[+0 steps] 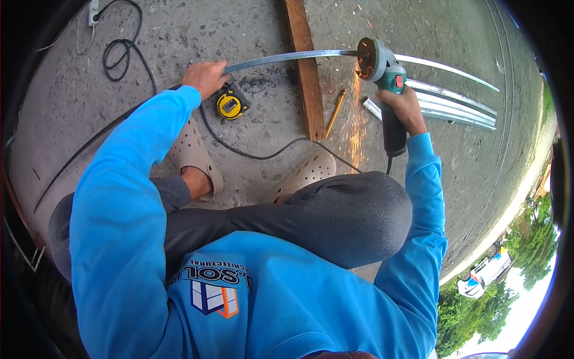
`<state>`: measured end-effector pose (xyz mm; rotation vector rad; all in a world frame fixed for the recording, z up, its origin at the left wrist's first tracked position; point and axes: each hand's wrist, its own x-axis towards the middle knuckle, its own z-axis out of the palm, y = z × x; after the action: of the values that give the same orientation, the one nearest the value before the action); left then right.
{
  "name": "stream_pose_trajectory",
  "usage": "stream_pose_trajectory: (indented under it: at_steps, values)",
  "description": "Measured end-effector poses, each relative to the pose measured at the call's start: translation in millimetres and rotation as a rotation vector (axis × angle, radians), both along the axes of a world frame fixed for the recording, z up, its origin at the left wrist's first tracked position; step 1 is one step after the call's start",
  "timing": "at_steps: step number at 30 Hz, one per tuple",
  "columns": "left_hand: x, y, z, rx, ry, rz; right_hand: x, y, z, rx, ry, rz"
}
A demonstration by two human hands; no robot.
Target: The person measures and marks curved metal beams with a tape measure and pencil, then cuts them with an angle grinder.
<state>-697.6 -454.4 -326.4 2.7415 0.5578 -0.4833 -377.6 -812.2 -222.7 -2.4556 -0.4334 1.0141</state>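
My right hand is wrapped around the body of a green and black angle grinder. Its disc touches a long metal bar, and orange sparks spray down from the contact toward my knee. With my left hand I grip the same bar farther left, fingers closed over it. The bar crosses a brown wooden beam on the ground. Below my left hand lies a yellow and black tape measure. A yellow pencil rests beside the beam.
Several cut metal strips lie on the concrete floor at right. A black cord runs from the grinder past my shoes. Another cord coils near a white power strip at upper left.
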Motion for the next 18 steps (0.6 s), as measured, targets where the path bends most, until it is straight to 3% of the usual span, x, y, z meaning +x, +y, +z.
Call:
stream_pose_trajectory:
  at_steps: [18]
  values:
    - [-0.9,1.4,-2.9,-0.008,0.001,-0.005,1.2,-0.1,-2.5,0.006,-0.005,0.007]
